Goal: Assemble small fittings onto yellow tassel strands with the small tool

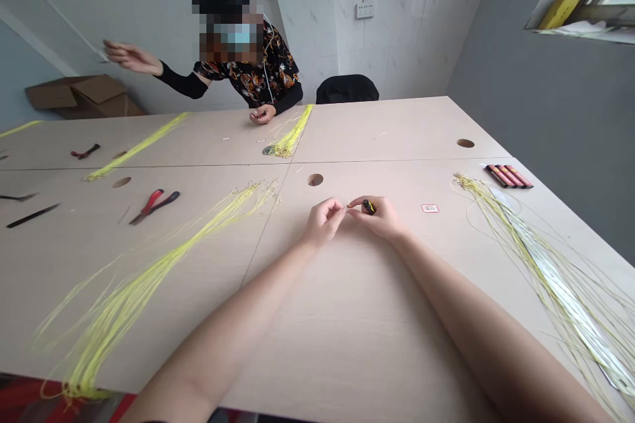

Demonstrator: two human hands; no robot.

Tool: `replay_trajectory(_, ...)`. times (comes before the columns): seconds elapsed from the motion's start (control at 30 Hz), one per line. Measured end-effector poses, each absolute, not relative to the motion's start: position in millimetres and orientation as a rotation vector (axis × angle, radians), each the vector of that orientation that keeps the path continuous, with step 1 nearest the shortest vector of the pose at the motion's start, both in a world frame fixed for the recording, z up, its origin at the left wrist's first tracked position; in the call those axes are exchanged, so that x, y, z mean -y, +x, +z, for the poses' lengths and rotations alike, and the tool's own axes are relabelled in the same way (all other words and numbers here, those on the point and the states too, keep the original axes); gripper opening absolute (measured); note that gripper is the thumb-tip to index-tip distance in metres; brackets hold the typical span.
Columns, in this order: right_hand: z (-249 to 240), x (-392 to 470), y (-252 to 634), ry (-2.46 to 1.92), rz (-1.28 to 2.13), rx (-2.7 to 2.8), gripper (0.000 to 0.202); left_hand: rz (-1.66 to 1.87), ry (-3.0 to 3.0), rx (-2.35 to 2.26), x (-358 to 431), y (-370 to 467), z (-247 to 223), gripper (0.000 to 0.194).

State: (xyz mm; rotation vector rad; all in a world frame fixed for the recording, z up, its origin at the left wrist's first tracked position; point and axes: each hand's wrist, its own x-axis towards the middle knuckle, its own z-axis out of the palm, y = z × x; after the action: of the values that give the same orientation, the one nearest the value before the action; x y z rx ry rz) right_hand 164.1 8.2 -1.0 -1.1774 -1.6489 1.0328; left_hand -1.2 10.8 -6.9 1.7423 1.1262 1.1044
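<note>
Pale marbled tiles [421,20] line the far wall, and before us spreads a light wood-grained table [317,337]. Our left hand [327,219] and right hand [380,215] meet near its middle, just on the near side of a round hole [315,180]. We have the left thumb and forefinger pinched together on a tiny pale piece [348,207], too small to identify, which lies between the two hands' fingertips. Our right fingers are curled around a dark, yellow-marked stick [368,206]. To the left we see a long bundle of yellow strands [153,271], with red-and-black pliers [153,205] beyond it. On the right are a small label [430,208], four red cylinders [509,176] side by side, and loose yellowish strands [518,238] along a silvery strip [548,268]. Across from us, a masked co-worker [278,59] raises one hand [131,58].
</note>
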Motion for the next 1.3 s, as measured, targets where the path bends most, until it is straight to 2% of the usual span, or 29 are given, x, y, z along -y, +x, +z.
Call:
replay_trajectory(0.53, -3.3, -9.8, 164.5, -1.098, 1.012, 1.657, 0.015, 1.063, 1.792, -1.123, -9.6, -0.6, -5.9, 0.021)
replay_trajectory(1.3, -0.4, -9.4, 164.0, -1.095, 1.039, 1.659, 0.011, 1.036, 1.816, -1.141, -8.4, -1.2, -5.1, 0.015)
